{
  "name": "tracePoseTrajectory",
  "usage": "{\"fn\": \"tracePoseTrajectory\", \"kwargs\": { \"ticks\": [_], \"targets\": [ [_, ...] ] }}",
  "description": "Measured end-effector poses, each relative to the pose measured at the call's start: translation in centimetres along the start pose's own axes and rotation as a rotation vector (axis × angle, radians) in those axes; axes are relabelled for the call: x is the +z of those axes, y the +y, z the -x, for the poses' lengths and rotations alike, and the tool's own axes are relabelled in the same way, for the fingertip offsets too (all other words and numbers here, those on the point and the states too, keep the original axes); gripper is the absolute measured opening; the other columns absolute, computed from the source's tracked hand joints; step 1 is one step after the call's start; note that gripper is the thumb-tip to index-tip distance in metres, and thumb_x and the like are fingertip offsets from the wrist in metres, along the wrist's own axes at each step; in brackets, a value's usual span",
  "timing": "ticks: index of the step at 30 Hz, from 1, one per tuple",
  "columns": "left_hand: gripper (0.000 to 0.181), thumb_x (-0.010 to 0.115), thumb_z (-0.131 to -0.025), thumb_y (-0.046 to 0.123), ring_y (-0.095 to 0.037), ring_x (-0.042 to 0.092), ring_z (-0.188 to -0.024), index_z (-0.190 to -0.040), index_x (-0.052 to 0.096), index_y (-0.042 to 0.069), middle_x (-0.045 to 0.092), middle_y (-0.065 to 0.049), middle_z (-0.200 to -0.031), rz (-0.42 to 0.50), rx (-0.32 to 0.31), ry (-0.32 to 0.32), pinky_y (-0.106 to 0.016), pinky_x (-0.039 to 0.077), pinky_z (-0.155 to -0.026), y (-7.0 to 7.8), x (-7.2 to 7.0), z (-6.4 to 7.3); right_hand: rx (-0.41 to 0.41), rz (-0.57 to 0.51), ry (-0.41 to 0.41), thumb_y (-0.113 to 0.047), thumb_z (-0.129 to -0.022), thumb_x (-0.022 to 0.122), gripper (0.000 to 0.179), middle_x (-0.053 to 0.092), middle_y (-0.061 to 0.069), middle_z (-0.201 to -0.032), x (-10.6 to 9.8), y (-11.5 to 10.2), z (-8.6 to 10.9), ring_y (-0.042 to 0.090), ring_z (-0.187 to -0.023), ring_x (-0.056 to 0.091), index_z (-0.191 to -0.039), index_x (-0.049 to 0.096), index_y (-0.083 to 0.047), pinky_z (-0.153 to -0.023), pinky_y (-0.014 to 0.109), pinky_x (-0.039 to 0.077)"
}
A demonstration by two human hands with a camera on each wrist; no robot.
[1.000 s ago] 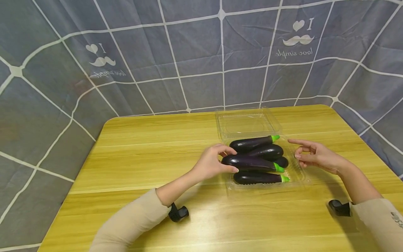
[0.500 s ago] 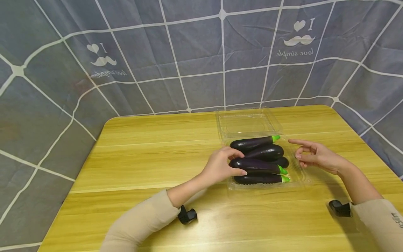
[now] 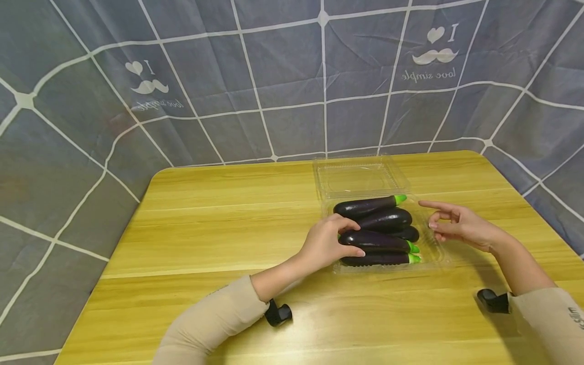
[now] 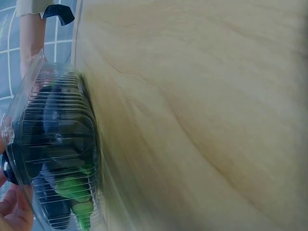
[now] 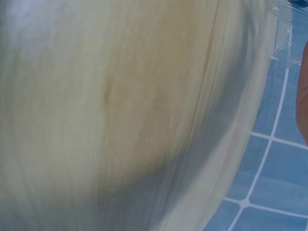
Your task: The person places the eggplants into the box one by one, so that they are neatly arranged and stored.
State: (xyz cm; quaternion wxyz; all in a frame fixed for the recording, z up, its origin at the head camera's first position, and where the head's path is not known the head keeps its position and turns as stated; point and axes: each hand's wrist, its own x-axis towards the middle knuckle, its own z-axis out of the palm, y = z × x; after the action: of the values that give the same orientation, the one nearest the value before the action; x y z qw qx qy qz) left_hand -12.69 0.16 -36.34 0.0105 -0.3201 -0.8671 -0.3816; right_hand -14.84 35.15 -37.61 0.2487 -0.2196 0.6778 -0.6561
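Note:
In the head view my left hand (image 3: 321,243) holds a dark purple eggplant (image 3: 378,241) by its rounded end, thumb on the near side and fingers on the far side. Its green stem points right. Under and behind it several more eggplants (image 3: 365,207) lie in a clear plastic clamshell container (image 3: 442,257). My right hand (image 3: 467,228) is at the container's right side, index finger stretched toward the rim and the others loosely bent, holding nothing. Whether it touches the rim, I cannot tell. Through the ribbed container wall (image 4: 72,106), the left wrist view shows green stems.
The container's clear lid (image 3: 358,177) lies folded back behind it on the wooden table (image 3: 228,218). A grey checked curtain (image 3: 292,76) stands along the table's back and sides. Black wrist mounts (image 3: 278,313) stick out near both sleeves.
My left hand has moved right and slightly down with the eggplant, which now lies farther over the others and covers more of the nearest one. My right hand has stayed in place.

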Motion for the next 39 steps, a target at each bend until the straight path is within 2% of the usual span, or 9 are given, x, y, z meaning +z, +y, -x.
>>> {"fn": "tracePoseTrajectory", "kwargs": {
  "ticks": [22, 32, 39],
  "targets": [
    [0.045, 0.082, -0.071, 0.028, -0.013, 0.055, -0.091, -0.111, 0.067, 0.013, 0.061, 0.002, -0.108, 0.049, -0.028, -0.02, -0.019, 0.045, -0.076, -0.13, -0.39, -0.25, 0.001, 0.002, -0.004, 0.008, -0.096, 0.039, 0.054, 0.058, 0.006, -0.095, -0.02, -0.22, -0.07, 0.011, -0.072, 0.057, -0.142, 0.037, -0.02, -0.063, 0.027, 0.052],
    [0.044, 0.081, -0.072, 0.026, -0.013, 0.056, -0.092, -0.111, 0.067, 0.012, 0.062, 0.002, -0.107, 0.081, -0.056, -0.027, -0.019, 0.046, -0.077, -0.04, -0.75, -0.23, 0.029, 0.042, 0.031, 0.006, -0.096, 0.041, 0.053, 0.058, 0.005, -0.094, 0.0, 0.08, 0.05, 0.009, -0.071, 0.057, -0.144, 0.032, -0.013, -0.062, 0.026, 0.052],
    [0.045, 0.081, -0.072, 0.024, -0.015, 0.058, -0.093, -0.113, 0.066, 0.011, 0.062, 0.001, -0.109, 0.127, -0.073, -0.03, -0.021, 0.047, -0.078, -0.07, -0.94, -0.25, 0.003, 0.011, 0.001, 0.008, -0.096, 0.04, 0.054, 0.058, 0.005, -0.095, 0.0, -0.09, 0.0, 0.011, -0.072, 0.057, -0.142, 0.037, -0.019, -0.062, 0.027, 0.052]
  ]
}}
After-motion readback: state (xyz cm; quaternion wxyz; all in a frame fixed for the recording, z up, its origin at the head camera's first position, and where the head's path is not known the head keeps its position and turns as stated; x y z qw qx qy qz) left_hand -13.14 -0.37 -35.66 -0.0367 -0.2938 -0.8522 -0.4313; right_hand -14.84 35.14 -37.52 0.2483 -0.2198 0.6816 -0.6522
